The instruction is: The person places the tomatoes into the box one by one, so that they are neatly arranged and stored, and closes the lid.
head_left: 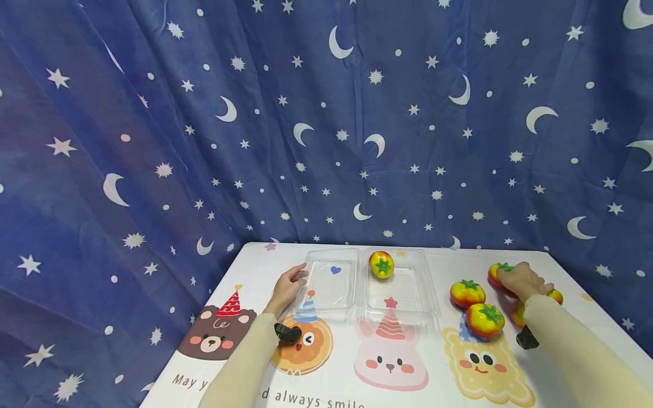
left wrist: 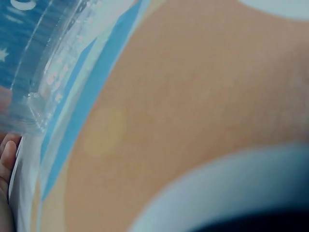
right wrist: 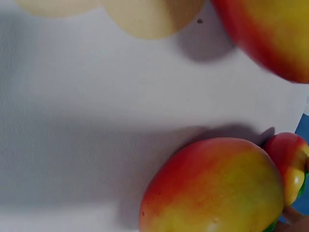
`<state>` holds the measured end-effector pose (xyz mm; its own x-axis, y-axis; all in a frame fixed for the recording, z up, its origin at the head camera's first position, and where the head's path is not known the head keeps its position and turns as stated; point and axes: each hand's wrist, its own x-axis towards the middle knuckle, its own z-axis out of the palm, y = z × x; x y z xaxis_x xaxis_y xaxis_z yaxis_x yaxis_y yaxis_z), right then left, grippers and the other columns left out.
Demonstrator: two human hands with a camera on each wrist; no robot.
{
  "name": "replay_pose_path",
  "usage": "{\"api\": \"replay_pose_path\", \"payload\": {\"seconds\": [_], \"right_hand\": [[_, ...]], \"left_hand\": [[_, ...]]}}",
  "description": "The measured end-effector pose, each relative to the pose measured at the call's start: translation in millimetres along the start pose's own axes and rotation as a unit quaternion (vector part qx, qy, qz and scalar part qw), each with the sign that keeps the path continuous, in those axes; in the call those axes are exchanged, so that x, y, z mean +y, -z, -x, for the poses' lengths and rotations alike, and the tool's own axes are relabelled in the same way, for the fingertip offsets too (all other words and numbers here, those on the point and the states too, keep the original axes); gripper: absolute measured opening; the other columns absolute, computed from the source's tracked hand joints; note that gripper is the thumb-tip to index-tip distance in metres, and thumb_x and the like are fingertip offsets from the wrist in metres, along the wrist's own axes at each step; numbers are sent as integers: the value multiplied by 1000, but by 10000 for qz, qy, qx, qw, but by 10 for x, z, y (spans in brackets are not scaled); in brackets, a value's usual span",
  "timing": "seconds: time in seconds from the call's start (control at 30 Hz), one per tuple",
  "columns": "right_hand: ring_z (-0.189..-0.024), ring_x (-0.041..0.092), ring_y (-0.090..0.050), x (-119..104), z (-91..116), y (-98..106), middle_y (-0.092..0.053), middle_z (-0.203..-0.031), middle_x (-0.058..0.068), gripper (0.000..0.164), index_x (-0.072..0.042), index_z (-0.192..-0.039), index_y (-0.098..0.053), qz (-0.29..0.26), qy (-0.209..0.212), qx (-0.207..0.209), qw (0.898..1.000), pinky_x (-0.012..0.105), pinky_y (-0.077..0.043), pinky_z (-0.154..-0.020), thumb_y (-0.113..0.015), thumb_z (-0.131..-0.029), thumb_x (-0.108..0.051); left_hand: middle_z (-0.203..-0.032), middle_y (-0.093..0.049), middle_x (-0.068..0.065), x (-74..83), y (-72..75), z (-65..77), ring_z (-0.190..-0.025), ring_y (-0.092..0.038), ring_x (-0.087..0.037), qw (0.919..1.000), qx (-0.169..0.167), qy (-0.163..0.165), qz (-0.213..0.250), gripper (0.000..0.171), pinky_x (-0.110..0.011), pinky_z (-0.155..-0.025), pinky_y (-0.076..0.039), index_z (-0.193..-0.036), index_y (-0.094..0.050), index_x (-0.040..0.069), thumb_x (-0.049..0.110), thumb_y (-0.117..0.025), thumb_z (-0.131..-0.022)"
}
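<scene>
A hinged clear plastic box [head_left: 395,309] lies spread wide on the table, one red-and-yellow toy persimmon [head_left: 381,264] with a green leafy top in its right half. My left hand [head_left: 288,288] holds the left edge of the box; in the left wrist view a finger shows through the plastic corner [left wrist: 34,113]. Over at the right, my right hand [head_left: 522,281] grips another persimmon [head_left: 494,274], also seen at the edge of the right wrist view, where fingertips touch the held persimmon [right wrist: 286,162]. A nearer persimmon [right wrist: 212,188] partly covers the hand there.
Two loose persimmons, one behind [head_left: 466,294] and one in front [head_left: 484,322], sit left of my right hand. More lie under and beside the right wrist, such as the persimmon [head_left: 556,296] at far right. A starry blue curtain [head_left: 326,141] hangs behind the printed tablecloth [head_left: 347,362].
</scene>
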<state>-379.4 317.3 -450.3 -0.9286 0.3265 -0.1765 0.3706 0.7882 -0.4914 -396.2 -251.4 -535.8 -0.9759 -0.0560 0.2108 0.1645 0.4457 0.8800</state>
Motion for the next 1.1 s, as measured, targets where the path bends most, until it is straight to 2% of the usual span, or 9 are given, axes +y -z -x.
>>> {"api": "replay_pose_path", "payload": {"seconds": [0.2,0.4,0.5,0.6,0.83,1.1], "right_hand": [[-103,53,-41,23,-3,-52,-46,-112,39,76,19,-127,-33,-88,142,170,9997,70,-16,-99,-57,-91,-44],[-99,52,-43,-40,-16,-88,-46,-106,38,70,18,-123,-35,150,226,403,9988,69,-21,-96,-62,-88,-37],[-101,53,-43,-77,-20,-93,-45,-108,39,70,18,-124,-35,183,242,508,9982,71,-19,-99,-63,-88,-35],[-105,53,-41,-115,-22,-94,-42,-114,39,73,18,-130,-32,74,228,592,9980,70,-20,-101,-62,-89,-34],[-109,54,-42,-156,-11,-70,-36,-122,41,79,17,-140,-24,-254,308,603,9974,67,-35,-99,-62,-90,-31],[-109,51,-43,-231,5,-49,-38,-126,39,80,16,-142,-25,-553,573,691,9944,65,-37,-99,-64,-90,-32]], "left_hand": [[-120,-68,-10,24,-3,26,-105,-58,-23,10000,23,-10,-26,52,-42,-97,-40,-138,-58,6,4,-58,-86],[-120,-68,-10,9,1,23,-105,-58,-23,9999,2,-76,-80,51,-42,-97,-40,-138,-58,6,5,-58,-87],[-120,-68,-11,7,5,20,-104,-58,-23,9999,-7,-91,-93,51,-43,-97,-41,-138,-58,5,5,-58,-87],[-120,-68,-10,5,1,10,-106,-58,-23,9999,1,-45,-92,51,-43,-98,-41,-138,-58,6,5,-58,-87],[-122,-68,-9,42,-2,15,-111,-58,-25,10000,14,57,-21,51,-46,-101,-40,-138,-58,8,5,-57,-88],[-121,-68,-9,22,-11,12,-111,-59,-25,10000,17,23,-56,51,-47,-101,-40,-138,-58,7,5,-57,-88]]}}
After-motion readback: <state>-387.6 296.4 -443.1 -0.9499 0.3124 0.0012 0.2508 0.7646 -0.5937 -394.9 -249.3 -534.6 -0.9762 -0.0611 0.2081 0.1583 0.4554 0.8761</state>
